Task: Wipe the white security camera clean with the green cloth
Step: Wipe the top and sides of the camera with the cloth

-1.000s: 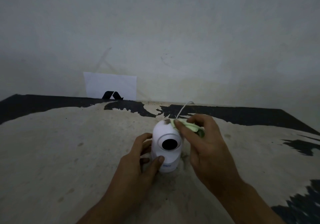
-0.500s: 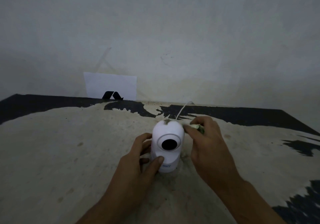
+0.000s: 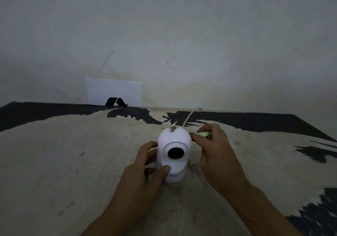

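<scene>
1. The white security camera [image 3: 174,155] is stood upright near the middle of the worn table [image 3: 73,162], with its long side going up and down and its dark lens [image 3: 175,153] turned to the near side.
2. A dirty brown mark [image 3: 172,129] is seen on the very top of the round head.
3. The camera is held low down by the left hand [image 3: 144,179]. The thumb is pressed on the near side of the base, and the fingers are curled round the left side, so the hand is partly closed on the camera.
4. The green cloth [image 3: 205,135] is pinched, bunched small, in the right hand [image 3: 215,153]. The fingers are closed tight on it, and only a little bit of cloth can be seen.
5. The cloth is kept just beside the upper right of the camera head. It cannot be told if the cloth is touching the camera.
6. The dirty mark lies up and to the left of the cloth. The right hand is nearer to it, so a short rub up and left over the top is likely needed next.
7. A white cable [image 3: 189,116] is run from behind the camera to the far edge, and a white card [image 3: 113,89] is leaned on the wall at the far left.
8. The job looks not yet done, since the mark is on the top.
</scene>
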Action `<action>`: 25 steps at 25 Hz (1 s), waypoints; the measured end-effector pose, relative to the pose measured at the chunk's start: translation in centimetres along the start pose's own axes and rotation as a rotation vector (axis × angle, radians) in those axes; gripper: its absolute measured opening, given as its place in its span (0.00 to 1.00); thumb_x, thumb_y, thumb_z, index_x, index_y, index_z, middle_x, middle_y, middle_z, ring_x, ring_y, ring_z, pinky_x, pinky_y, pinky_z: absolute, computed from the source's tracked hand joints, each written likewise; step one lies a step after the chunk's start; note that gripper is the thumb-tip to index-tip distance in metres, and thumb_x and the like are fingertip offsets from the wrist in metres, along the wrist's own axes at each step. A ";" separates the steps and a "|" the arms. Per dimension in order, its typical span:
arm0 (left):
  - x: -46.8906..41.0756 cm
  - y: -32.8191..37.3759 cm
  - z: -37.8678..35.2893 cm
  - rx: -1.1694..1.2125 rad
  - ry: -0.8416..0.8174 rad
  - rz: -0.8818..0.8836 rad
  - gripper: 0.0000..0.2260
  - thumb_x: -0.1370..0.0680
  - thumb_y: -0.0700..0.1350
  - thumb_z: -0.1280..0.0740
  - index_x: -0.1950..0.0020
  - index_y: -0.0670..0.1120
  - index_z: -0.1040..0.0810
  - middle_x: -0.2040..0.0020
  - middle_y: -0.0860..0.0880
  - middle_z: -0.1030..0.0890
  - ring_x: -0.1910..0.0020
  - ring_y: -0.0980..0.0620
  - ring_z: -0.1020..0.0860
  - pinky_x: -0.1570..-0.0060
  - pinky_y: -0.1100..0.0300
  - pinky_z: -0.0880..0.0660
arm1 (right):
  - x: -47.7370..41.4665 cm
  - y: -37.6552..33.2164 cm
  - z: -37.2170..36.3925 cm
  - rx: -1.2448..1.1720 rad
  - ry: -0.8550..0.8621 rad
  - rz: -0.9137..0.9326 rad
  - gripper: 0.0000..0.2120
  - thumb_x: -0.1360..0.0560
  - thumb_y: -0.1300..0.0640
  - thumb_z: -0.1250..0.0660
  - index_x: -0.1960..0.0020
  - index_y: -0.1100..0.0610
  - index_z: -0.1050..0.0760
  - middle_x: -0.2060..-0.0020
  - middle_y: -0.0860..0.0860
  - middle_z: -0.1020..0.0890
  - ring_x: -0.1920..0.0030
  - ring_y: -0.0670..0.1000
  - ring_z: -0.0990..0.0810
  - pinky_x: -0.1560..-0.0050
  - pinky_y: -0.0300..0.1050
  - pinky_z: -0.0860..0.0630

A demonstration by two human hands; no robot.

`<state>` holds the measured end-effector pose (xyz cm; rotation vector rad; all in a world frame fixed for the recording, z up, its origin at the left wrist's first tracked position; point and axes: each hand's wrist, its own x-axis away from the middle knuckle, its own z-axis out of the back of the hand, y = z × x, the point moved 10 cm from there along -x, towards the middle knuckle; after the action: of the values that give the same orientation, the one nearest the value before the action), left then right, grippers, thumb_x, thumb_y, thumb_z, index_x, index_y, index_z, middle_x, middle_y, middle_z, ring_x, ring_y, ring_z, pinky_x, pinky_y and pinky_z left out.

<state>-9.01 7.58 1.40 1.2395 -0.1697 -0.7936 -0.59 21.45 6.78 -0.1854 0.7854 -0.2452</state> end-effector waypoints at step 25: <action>0.3 0.6 0.0 -0.033 -0.014 0.009 0.21 0.33 0.59 0.36 0.45 0.72 0.40 0.49 0.74 0.33 0.53 0.71 0.28 0.60 0.76 0.31 | 0.1 1.4 2.1 -0.516 0.043 -0.158 0.09 0.27 0.62 0.31 0.48 0.55 0.19 0.51 0.48 0.19 0.50 0.41 0.21 0.52 0.28 0.26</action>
<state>-8.51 7.44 1.86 1.2020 -0.1729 -0.7950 1.24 22.85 7.83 -0.7324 0.8675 -0.1915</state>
